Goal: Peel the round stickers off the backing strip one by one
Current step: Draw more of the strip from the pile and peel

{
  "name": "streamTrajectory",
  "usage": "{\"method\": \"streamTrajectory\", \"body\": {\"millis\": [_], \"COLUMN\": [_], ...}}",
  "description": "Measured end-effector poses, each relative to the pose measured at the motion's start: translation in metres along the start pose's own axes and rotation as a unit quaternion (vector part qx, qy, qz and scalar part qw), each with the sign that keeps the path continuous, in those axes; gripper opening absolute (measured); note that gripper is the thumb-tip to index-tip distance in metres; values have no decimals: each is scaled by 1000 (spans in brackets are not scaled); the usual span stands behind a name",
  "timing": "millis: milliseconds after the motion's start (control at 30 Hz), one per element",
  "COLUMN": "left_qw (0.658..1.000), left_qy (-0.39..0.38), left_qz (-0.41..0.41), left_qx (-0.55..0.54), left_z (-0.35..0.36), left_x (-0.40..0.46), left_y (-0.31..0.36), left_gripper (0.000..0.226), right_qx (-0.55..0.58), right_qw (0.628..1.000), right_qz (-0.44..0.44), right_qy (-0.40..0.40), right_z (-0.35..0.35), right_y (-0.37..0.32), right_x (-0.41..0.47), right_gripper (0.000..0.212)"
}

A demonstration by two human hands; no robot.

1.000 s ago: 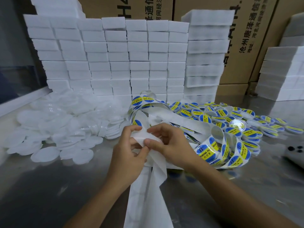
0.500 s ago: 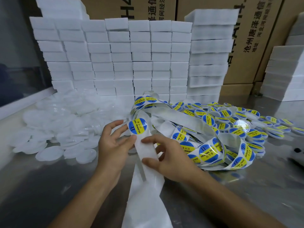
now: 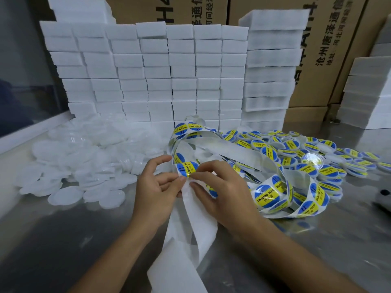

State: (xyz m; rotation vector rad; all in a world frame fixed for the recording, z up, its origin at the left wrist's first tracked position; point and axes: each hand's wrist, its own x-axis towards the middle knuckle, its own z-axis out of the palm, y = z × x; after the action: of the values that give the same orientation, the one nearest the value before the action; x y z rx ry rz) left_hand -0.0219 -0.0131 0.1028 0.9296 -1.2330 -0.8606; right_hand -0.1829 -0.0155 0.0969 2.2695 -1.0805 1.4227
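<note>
Both hands meet near the middle of the shiny bench (image 3: 63, 240). The left hand (image 3: 156, 191) pinches the white backing strip (image 3: 196, 225) in its grip, just under a round blue and yellow sticker (image 3: 187, 168). The right hand (image 3: 220, 191) pinches the low edge of that sticker. The bare strip hangs down toward the near edge. White lids (image 3: 84, 161) are piled on the left. Stickered lids (image 3: 306, 153) lie on the right. White foam blocks (image 3: 158, 77) are stacked far behind.
</note>
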Motion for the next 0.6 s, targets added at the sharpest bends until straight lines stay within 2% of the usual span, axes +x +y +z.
{"method": "streamTrajectory", "body": {"millis": [200, 400, 500, 600], "left_qw": [998, 975, 964, 964], "left_qy": [-42, -57, -60, -57], "left_qz": [26, 139, 172, 167], "left_qx": [33, 164, 194, 198], "left_z": [2, 2, 1, -1], "left_x": [-2, -5, -5, -6], "left_y": [-1, -3, -2, -3], "left_gripper": [48, 54, 57, 52], "right_qx": [-21, -35, 3, 96], "right_qw": [999, 998, 1000, 993], "right_qz": [-25, -43, -11, 66], "right_qy": [-10, -16, -24, -21], "right_z": [-1, 0, 0, -1], "right_y": [3, 1, -1, -2], "right_x": [1, 1, 1, 2], "right_gripper": [9, 7, 10, 4]}}
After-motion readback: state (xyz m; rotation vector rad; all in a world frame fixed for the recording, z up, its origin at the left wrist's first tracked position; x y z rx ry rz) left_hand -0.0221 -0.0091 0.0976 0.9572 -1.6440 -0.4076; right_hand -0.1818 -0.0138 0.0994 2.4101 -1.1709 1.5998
